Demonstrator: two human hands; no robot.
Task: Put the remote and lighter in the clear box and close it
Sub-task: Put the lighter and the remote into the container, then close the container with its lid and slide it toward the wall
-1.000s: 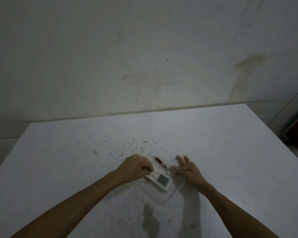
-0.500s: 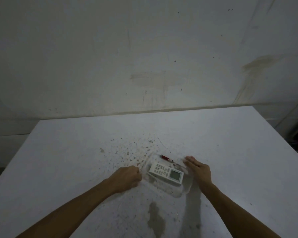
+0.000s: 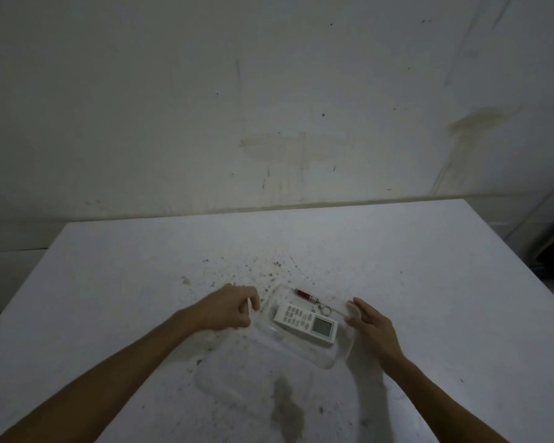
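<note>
A speckled white table [image 3: 429, 282] meets a stained wall [image 3: 269, 91]. The remote [image 3: 306, 323] and lighter [image 3: 306, 295] lie in the clear box [image 3: 330, 359] — left hand [image 3: 229, 310] curled on its rim, right hand [image 3: 370, 324] loosely open at the other end, lid [image 3: 234, 378] alongside.

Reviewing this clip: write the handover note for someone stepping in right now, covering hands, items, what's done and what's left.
Left hand: curled at the clear box's left rim; grip unclear.
Right hand: open, fingers at the box's right end.
Remote lies flat inside the box; red lighter with its keyring lies just behind it, apparently inside too.
Clear lid lies on the table in front of the box.
Left: fit the lid and close it.
</note>
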